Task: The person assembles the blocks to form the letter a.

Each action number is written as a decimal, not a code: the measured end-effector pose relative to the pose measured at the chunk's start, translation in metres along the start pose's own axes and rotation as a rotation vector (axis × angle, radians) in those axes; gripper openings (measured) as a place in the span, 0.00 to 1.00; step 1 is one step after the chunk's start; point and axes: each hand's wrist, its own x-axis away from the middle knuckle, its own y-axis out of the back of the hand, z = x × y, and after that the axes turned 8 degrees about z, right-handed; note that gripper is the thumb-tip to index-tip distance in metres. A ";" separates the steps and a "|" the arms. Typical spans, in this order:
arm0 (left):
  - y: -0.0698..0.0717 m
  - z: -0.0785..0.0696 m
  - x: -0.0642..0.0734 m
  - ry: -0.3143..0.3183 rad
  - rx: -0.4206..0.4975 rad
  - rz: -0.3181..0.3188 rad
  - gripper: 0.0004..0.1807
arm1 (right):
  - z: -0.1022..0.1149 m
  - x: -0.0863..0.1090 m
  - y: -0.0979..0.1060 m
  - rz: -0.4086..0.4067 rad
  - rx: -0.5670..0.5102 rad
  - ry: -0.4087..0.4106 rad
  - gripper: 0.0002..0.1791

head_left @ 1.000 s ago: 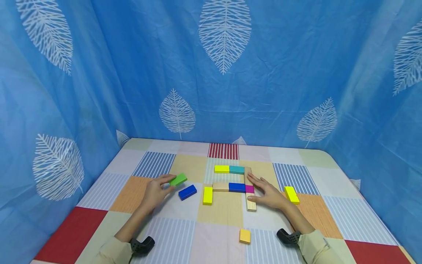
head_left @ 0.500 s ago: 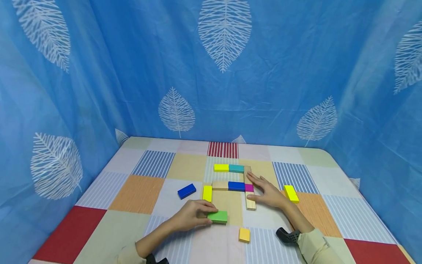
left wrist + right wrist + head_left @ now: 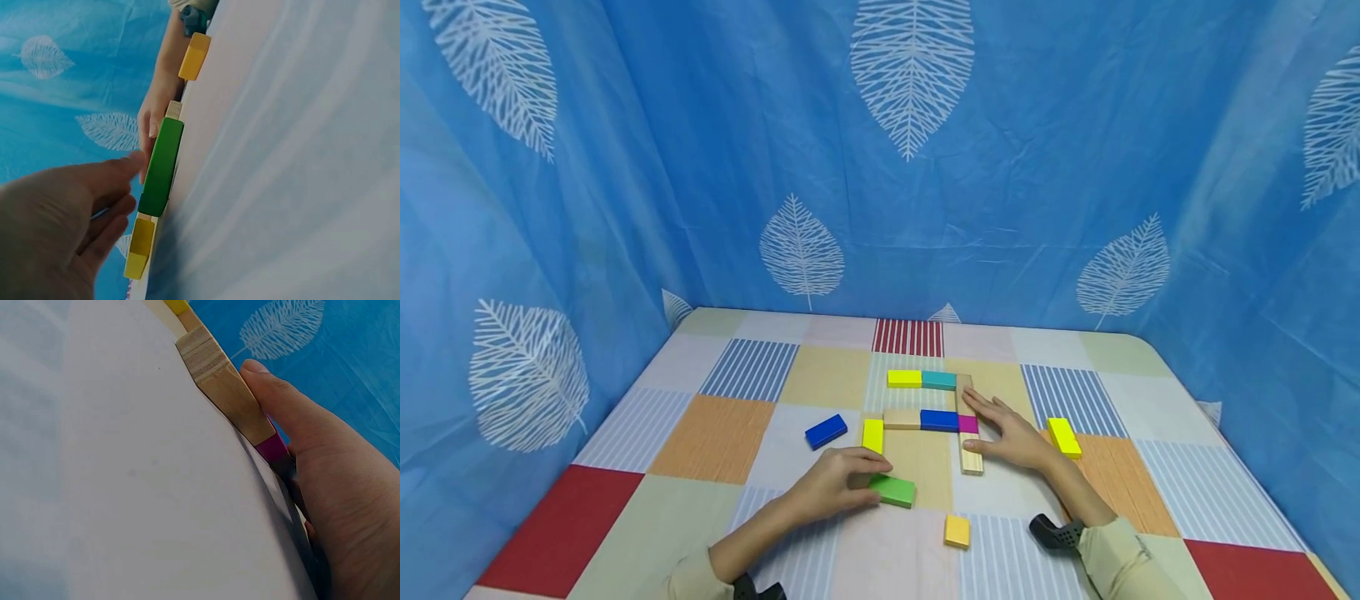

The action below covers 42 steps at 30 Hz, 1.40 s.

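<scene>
Left grip (image 3: 833,483) looks loose, green block (image 3: 895,492) at its fingertips; right grip (image 3: 1011,439) spread over wood blocks (image 3: 972,464). Likely placing; next, straighten green.

The person wears beige sleeves (image 3: 1122,557) and black wrist cameras (image 3: 1057,536)

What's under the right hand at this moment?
The right hand has its fingers over the far wooden block and its thumb over the near wooden block; the magenta block shows between them. Anything directly beneath the palm is covered.
</scene>
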 end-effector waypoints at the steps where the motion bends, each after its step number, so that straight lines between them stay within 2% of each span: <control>1: 0.000 -0.001 -0.001 -0.012 0.002 -0.015 0.20 | 0.000 0.000 0.000 -0.001 0.001 -0.004 0.45; 4: -0.001 -0.004 -0.006 -0.039 0.019 -0.023 0.20 | 0.000 0.002 0.001 -0.004 0.005 -0.018 0.45; 9: -0.006 -0.004 -0.011 -0.051 0.046 0.026 0.19 | -0.001 0.002 0.000 -0.001 -0.013 -0.010 0.45; 14: -0.009 -0.001 -0.014 -0.070 0.013 0.061 0.16 | 0.000 0.002 -0.002 -0.003 -0.020 0.002 0.45; 22: -0.004 0.002 -0.020 -0.036 0.005 0.056 0.15 | -0.001 0.002 -0.001 -0.011 -0.008 0.003 0.45; 25: -0.001 0.004 -0.020 -0.043 0.019 0.012 0.17 | -0.001 0.001 -0.002 -0.010 -0.010 0.006 0.45; 28: 0.006 0.007 -0.018 -0.025 0.032 -0.107 0.19 | -0.002 0.000 -0.002 -0.011 -0.007 0.014 0.45; 32: 0.020 0.021 -0.011 0.077 0.007 -0.319 0.20 | -0.001 0.000 -0.002 -0.013 -0.012 0.026 0.45; 34: 0.025 0.031 -0.004 0.149 -0.016 -0.385 0.22 | 0.000 0.000 -0.002 -0.014 -0.015 0.026 0.45; 36: 0.029 0.040 0.003 0.221 -0.042 -0.410 0.23 | 0.000 -0.001 -0.002 -0.012 -0.012 0.021 0.45; 38: 0.031 0.047 0.011 0.283 -0.057 -0.401 0.24 | 0.000 0.000 -0.002 -0.011 -0.011 0.019 0.45; 42: 0.031 0.056 0.019 0.337 -0.068 -0.362 0.23 | 0.000 0.000 -0.001 -0.010 -0.014 0.024 0.45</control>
